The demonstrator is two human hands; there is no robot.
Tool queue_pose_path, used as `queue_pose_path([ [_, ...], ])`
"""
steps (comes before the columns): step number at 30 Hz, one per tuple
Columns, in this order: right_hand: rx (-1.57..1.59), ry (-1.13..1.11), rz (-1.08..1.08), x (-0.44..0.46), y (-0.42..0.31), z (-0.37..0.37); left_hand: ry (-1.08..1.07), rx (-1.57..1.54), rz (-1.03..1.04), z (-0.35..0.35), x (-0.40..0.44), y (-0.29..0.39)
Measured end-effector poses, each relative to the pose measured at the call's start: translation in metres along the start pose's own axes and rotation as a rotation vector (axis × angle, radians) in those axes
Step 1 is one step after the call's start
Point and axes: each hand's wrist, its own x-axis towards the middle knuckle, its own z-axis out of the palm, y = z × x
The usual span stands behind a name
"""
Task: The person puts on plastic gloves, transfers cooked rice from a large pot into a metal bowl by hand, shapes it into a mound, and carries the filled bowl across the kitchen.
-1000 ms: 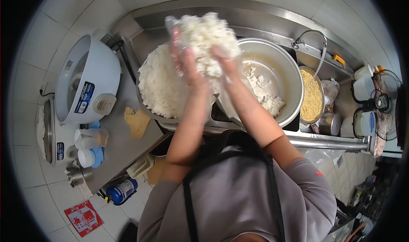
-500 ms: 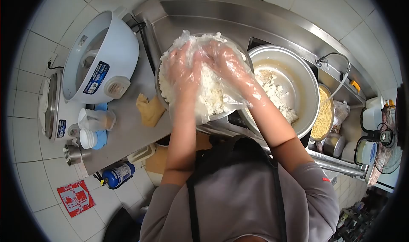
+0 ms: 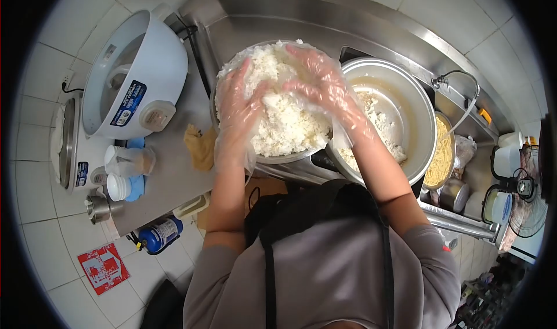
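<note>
A heaped mound of cooked white rice (image 3: 290, 123) fills a wide metal bowl (image 3: 301, 157) in front of me. Both my hands wear loose clear plastic gloves. At the mound's left side rests my left hand (image 3: 238, 100), its fingers spread apart against the rice. On the upper right of the heap lies my right hand (image 3: 322, 77), fingers also spread and touching rice. Neither hand is closed around anything I can see. Right of the bowl stands a large metal pot (image 3: 415, 137) with clumps of rice left on its bottom.
A big pale rice cooker body (image 3: 168, 68) stands at the left, above plastic cups (image 3: 119, 161). A tan cloth (image 3: 199, 147) lies beside the bowl. Yellow noodles (image 3: 441, 155) fill a pan at right, near a hose tap (image 3: 464, 74). A blue extinguisher (image 3: 162, 234) is below.
My hands have moved apart, left hand outward to the left and right hand to the right. More of the rice mound shows between them.
</note>
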Motion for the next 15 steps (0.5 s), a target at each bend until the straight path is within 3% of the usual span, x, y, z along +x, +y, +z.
queue_pose_path([
  [1,-0.218,-0.047,0.007,-0.003,-0.004,0.006,0.009,-0.069,0.032,-0.006,0.002,0.006],
  [4,-0.453,-0.140,-0.060,-0.010,-0.033,0.009,0.117,-0.123,0.069,-0.024,0.016,0.025],
  [7,-0.591,-0.207,-0.131,-0.022,-0.020,0.032,-0.064,-0.331,-0.125,-0.068,0.037,0.070],
  [8,-0.662,-0.218,-0.176,-0.027,-0.013,0.039,-0.120,-0.454,-0.265,-0.052,0.051,0.037],
  [12,-0.709,-0.213,-0.214,-0.029,0.000,0.039,-0.301,-0.612,-0.619,-0.012,0.083,-0.041],
  [15,-0.230,-0.184,-0.021,-0.019,-0.002,0.003,-0.341,-0.650,-0.640,-0.006,0.085,-0.054],
])
